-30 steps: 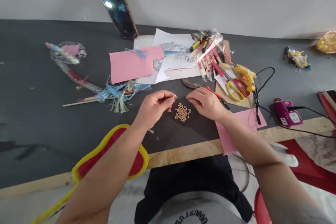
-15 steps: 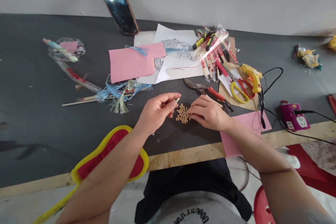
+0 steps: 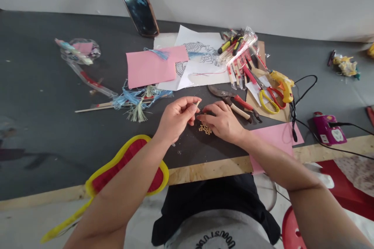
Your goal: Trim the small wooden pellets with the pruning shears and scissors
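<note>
Desk edge, near side: a yellow-rimmed red panel [image 3: 124, 163] lies partly under my left forearm, on the gray desk [image 3: 43, 124].
Left hand: my left hand [image 3: 175, 118] is closed in a pinch, thumb against index finger, on a short pale stick piece [image 3: 198, 103] whose tip pokes up past the fingertips.
Right hand: my right hand [image 3: 224, 122] is half open, palm down, with its bent fingers reaching over the little pieces; from here I cannot tell whether it has hold of one.
Cut pieces: a small pile of tan cut pieces [image 3: 205, 128] sits on the desk between the hands, its far part hidden by the right fingers.
Good handling: I would use a light pinch near the end of the stick piece, so that it neither rolls nor slips. I would lift the right fingers slightly rather than drag them, since sideways contact could scatter the pile.
Shears: the pruning shears [image 3: 243, 102] lie just beyond my right hand; I would give their blade some room when moving the fingers outward.
Left of center: blue and green tassels [image 3: 137, 113] are heaped over thin sticks.
Beyond, right: scissors [image 3: 261, 100] and a yellow glue gun [image 3: 284, 85] rest close together.
Back: pink paper [image 3: 150, 72] overlaps sheets with a dragon drawing; a phone [image 3: 136, 4] leans at the wall.
</note>
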`<move>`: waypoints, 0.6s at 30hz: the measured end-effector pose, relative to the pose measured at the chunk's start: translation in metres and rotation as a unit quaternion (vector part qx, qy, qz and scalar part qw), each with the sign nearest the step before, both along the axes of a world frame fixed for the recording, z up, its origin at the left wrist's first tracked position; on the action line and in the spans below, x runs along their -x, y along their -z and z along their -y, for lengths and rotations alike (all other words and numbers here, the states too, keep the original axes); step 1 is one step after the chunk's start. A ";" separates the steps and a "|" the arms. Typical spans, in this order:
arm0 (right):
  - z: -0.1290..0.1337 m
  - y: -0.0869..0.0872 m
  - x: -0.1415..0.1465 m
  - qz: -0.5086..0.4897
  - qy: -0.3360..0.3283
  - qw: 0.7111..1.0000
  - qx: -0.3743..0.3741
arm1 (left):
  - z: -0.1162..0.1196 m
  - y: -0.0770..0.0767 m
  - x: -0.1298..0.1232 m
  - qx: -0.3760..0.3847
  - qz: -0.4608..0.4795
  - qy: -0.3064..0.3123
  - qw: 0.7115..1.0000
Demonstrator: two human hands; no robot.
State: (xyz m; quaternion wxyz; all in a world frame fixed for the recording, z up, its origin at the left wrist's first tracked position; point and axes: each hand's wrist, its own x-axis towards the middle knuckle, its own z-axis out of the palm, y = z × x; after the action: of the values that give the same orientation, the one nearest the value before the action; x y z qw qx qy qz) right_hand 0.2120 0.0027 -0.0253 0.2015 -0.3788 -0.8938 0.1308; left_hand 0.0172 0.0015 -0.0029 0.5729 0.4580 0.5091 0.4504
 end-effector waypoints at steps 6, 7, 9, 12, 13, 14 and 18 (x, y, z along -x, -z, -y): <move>-0.004 -0.002 -0.008 -0.081 -0.013 0.997 0.006 | 0.000 0.000 0.001 0.001 0.004 0.006 1.000; -0.006 -0.002 -0.010 -0.094 -0.010 0.996 0.010 | 0.001 0.000 0.002 0.000 0.002 0.011 1.000; -0.008 -0.002 -0.012 -0.108 0.006 0.994 0.017 | 0.002 0.000 0.003 0.000 -0.006 0.024 1.000; -0.009 -0.002 -0.011 -0.094 0.024 0.995 0.025 | 0.002 -0.001 0.002 -0.002 -0.013 0.030 0.999; -0.008 -0.002 -0.009 -0.081 0.024 0.996 0.024 | 0.002 -0.001 0.001 -0.001 -0.011 0.024 1.000; -0.006 -0.002 -0.007 -0.065 0.024 0.997 0.022 | 0.001 -0.002 0.001 0.000 -0.006 0.015 1.000; 0.000 -0.001 0.003 -0.003 0.032 0.999 0.005 | 0.000 -0.002 -0.002 0.006 -0.005 -0.004 1.000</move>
State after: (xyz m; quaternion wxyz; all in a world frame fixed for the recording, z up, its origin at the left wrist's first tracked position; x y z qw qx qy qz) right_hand 0.2092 0.0024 -0.0243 0.2068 -0.4075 -0.8800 0.1297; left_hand 0.0188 0.0014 -0.0012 0.5717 0.4548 0.5160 0.4473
